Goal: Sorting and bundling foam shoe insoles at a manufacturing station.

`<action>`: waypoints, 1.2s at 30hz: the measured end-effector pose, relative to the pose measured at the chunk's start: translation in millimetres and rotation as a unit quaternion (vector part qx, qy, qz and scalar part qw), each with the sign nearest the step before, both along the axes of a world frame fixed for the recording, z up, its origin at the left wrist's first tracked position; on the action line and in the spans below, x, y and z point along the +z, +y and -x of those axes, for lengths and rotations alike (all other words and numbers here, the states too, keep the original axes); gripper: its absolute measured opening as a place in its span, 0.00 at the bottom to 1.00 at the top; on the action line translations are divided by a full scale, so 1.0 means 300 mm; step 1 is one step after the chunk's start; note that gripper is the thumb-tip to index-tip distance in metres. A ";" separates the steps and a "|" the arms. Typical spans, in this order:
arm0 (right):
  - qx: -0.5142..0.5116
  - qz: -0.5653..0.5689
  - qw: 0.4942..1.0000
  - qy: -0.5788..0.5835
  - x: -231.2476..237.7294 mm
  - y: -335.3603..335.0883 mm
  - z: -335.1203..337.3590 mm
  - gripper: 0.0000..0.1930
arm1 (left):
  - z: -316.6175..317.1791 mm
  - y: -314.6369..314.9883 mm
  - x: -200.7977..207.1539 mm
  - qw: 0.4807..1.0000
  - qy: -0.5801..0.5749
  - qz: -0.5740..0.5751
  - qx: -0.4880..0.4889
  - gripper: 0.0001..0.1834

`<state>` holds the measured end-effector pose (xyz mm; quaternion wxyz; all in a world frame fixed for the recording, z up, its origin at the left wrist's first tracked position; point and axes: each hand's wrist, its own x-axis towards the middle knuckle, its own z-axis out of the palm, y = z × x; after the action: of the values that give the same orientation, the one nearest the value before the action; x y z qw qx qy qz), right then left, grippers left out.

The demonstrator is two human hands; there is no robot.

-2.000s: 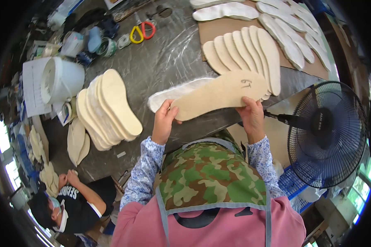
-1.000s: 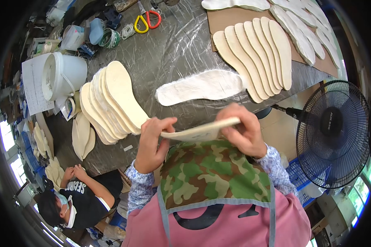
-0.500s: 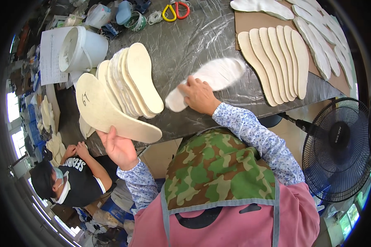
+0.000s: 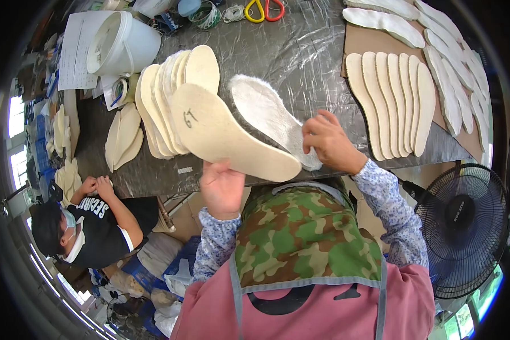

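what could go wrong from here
The cream insole might slip, since the left hand seems to hold only its near edge. It could also knock the stack of insoles it overlaps in view. The white fluffy insole might slide off the table, as its end by the right hand appears close to the near edge.

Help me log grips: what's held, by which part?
Left hand: cream insole, by its near edge. Right hand: at white insole, near end; grip unclear.

Left hand (image 4: 224,191): palm turned up, fingers partly hidden, grip closed. Left forearm (image 4: 215,242): sleeved, extended upward from below, wrist bared. Right hand (image 4: 334,144): back turned up, fingers bent and pointed leftward. Right forearm (image 4: 390,204): sleeved, angled inward, wrist bared. Hands held apart.
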<state>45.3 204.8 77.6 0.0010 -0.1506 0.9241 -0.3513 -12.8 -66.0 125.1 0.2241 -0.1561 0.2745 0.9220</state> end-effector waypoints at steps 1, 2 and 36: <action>-0.056 0.112 0.991 -0.036 0.024 0.003 -0.008 0.10 | -0.010 0.014 -0.019 1.000 -0.012 -0.014 -0.014 0.25; -0.072 0.208 0.971 -0.095 0.053 0.015 -0.018 0.08 | -0.024 0.035 -0.039 0.999 -0.001 -0.033 -0.029 0.27; -0.417 0.047 0.907 -0.026 0.002 -0.012 -0.312 0.34 | 0.156 -0.120 0.068 0.983 0.042 0.085 -0.157 0.31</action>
<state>138.7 201.2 78.3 -0.1286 0.2577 0.8849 -0.3662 -59.6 -101.9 145.6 0.3403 -0.0903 0.3817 0.8546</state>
